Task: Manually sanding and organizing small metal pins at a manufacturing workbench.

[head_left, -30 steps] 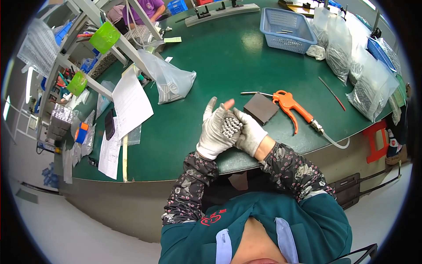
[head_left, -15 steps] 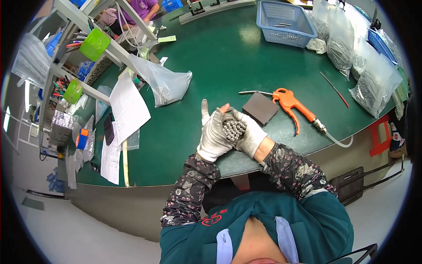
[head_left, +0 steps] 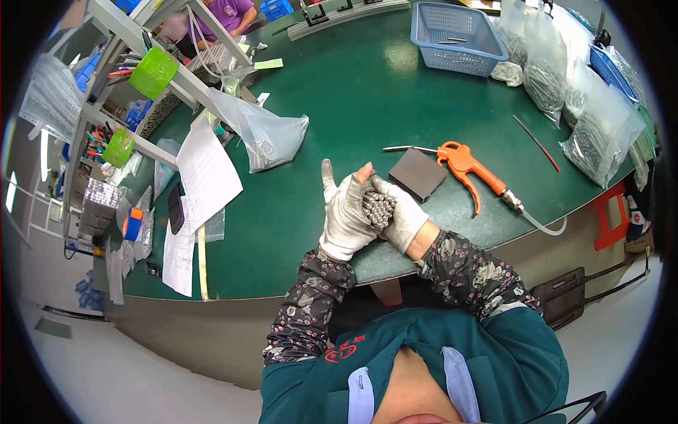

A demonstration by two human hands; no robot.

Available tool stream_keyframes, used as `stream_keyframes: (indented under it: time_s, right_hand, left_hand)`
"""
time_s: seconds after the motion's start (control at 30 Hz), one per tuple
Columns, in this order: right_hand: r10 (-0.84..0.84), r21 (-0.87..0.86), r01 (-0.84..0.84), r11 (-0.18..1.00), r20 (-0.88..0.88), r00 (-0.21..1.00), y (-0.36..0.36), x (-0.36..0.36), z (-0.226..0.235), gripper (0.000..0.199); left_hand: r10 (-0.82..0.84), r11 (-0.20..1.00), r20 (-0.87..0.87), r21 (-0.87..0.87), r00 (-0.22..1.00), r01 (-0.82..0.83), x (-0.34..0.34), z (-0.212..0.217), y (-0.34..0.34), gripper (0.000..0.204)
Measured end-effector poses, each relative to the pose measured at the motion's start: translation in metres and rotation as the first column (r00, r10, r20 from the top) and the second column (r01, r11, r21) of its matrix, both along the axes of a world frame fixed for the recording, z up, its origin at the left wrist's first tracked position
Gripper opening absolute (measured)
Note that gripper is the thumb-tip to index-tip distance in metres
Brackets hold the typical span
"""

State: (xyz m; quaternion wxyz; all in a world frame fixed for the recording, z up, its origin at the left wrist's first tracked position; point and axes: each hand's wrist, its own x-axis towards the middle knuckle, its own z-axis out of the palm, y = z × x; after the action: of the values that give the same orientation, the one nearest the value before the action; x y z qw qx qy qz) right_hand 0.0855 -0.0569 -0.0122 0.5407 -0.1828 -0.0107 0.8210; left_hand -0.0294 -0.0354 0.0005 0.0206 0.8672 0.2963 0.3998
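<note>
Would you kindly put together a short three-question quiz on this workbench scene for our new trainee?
1. True or false: both gloved hands close around the bundle of grey metal rods.
2. What lies nearest the right hand? A) dark square pad B) blue basket C) clear plastic bag
3. What colour is the air blow gun on the green table?

Key: 1 true, the left hand grips it too; 2 A; 3 orange.
</note>
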Motion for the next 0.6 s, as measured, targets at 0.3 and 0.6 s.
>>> stream_keyframes:
  time_s: [0.3,0.6]
  right_hand:
    - [0.068,0.034,-0.065,0.997,-0.09,0.994,0.006,0.004,-0.01,0.02]
    - [0.043,-0.059,-0.038,0.998,0.079,0.996,0.006,0.001,0.002,0.022]
  left_hand:
    - [-0.071,0.996,-0.011,-0.051,0.997,0.07,0.005,0.004,0.004,0.113]
    - [-0.043,0.999,0.184,0.014,0.982,0.041,0.01,-0.009,0.007,0.056]
